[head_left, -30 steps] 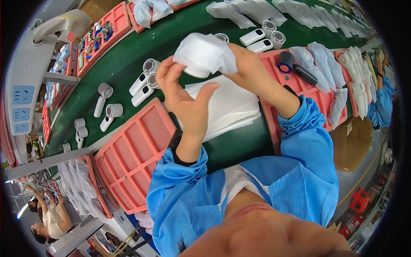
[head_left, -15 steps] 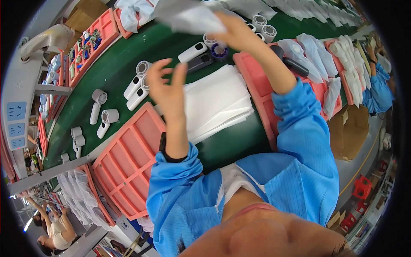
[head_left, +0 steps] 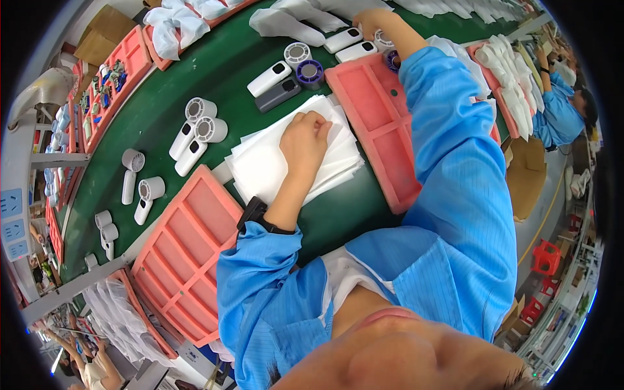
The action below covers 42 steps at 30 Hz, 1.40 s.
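Note:
My left hand (head_left: 305,143) rests on a stack of thin white packing bags (head_left: 260,162), its fingers bent and pinching at the top layer. Stretched to the far side, my right hand (head_left: 378,25) has its fingers curled down at a white handheld fan (head_left: 356,52); its fingertips are partly hidden. Beside that fan lies another white fan (head_left: 342,41). A bagged fan (head_left: 286,25) is just left of them. Between the hands lie a white fan (head_left: 269,78) and a dark grey fan (head_left: 277,95) with a purple-rimmed head.
Pink divided trays flank the stack, one at left (head_left: 188,253) and one at right (head_left: 374,123). More white fans (head_left: 190,156) are spread leftward along the green table (head_left: 227,84). Wrapped fans (head_left: 507,78) fill a tray at far right, near a cardboard box (head_left: 526,179) and a co-worker in blue (head_left: 562,120).
My right hand has let go of the white bagged item, which now lies on the far side, and reaches to the fans. My left hand has come down onto the stack and its fingers have closed.

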{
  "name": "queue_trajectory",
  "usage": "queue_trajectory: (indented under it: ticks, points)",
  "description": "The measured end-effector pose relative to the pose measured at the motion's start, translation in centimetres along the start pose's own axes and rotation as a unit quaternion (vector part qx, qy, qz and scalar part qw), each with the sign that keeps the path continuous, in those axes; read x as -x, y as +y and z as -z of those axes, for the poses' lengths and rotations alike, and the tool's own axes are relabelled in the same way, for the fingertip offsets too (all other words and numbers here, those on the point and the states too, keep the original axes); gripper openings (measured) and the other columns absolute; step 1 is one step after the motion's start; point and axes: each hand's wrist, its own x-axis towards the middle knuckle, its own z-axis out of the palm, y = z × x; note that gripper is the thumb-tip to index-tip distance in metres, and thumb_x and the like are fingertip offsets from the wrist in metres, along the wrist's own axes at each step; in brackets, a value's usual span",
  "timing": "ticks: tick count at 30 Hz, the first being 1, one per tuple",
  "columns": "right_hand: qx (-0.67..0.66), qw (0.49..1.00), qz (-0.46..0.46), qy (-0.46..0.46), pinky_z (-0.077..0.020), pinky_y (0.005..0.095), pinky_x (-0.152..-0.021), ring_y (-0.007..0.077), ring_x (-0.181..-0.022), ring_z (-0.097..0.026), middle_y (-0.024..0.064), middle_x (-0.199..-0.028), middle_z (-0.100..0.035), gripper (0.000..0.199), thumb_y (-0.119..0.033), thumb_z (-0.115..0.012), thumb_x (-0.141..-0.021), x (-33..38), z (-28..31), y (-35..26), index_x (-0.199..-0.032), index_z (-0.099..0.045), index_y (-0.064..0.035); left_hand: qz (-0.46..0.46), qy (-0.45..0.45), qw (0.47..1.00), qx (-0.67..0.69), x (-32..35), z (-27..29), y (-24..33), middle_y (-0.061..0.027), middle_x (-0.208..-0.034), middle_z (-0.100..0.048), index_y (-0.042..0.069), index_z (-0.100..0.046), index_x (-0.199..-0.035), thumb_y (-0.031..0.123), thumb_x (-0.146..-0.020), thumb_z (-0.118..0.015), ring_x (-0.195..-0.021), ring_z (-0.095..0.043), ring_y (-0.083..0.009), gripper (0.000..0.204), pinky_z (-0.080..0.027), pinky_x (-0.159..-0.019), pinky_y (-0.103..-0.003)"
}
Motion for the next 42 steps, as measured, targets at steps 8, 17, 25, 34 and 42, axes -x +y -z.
queue_trajectory:
  ticks: [8,17,25,34,42]
  points:
    - [-0.439,0.800,0.049,0.407,-0.0501,0.0303,-0.076,0.0168,-0.083,-0.062,0.0087,-0.090,-0.067,0.053,-0.022,-0.078,-0.054,10.2,1.6,0.7,-0.102,-0.067,-0.0026,0.106,-0.032,0.930,0.350,-1.2,3.4,-1.5,0.0004,-0.073,-0.062,0.004,-0.065,-0.081,0.015,-0.080,-0.075,-0.061,-0.052,-0.0079,0.014,-0.041,-0.057,-0.022]
    - [-0.533,0.649,0.225,0.495,-0.0477,0.0276,-0.076,0.0139,-0.083,-0.059,0.0052,-0.090,-0.063,0.053,-0.014,-0.079,-0.054,24.5,4.7,-11.8,-0.102,-0.060,-0.0030,0.075,0.045,0.869,0.488,-0.5,9.0,2.9,0.0025,-0.074,-0.061,0.002,-0.064,-0.088,0.012,-0.085,-0.072,-0.063,-0.052,-0.0039,0.013,-0.039,-0.057,-0.019]
    - [-0.543,0.538,0.145,0.628,-0.0468,0.0254,-0.074,0.0101,-0.083,-0.058,0.0021,-0.090,-0.061,0.049,-0.009,-0.076,-0.056,26.6,4.2,-12.3,-0.102,-0.059,-0.0041,0.107,0.076,0.897,0.421,-0.9,10.0,2.4,0.0007,-0.073,-0.061,0.003,-0.063,-0.088,0.013,-0.087,-0.069,-0.064,-0.054,-0.0049,0.012,-0.042,-0.058,-0.019]
    - [-0.508,0.578,0.329,0.547,-0.0458,0.0320,-0.084,0.0253,-0.094,-0.058,0.0119,-0.106,-0.056,0.058,-0.006,-0.073,-0.055,21.5,2.7,-16.6,-0.112,-0.059,-0.0040,0.057,0.138,0.870,0.471,-0.1,10.4,2.9,-0.0004,-0.078,-0.062,0.002,-0.060,-0.093,0.012,-0.091,-0.064,-0.068,-0.055,-0.0058,0.011,-0.043,-0.063,-0.020]
    - [-0.364,0.593,0.294,0.655,-0.0474,0.0309,-0.080,0.0265,-0.095,-0.057,0.0134,-0.106,-0.053,0.066,-0.001,-0.082,-0.056,21.1,2.7,-19.2,-0.118,-0.059,-0.0007,0.059,0.171,0.765,0.618,-0.9,11.4,1.8,-0.0001,-0.088,-0.061,0.004,-0.057,-0.102,0.010,-0.093,-0.062,-0.080,-0.054,-0.0059,0.012,-0.041,-0.075,-0.020]
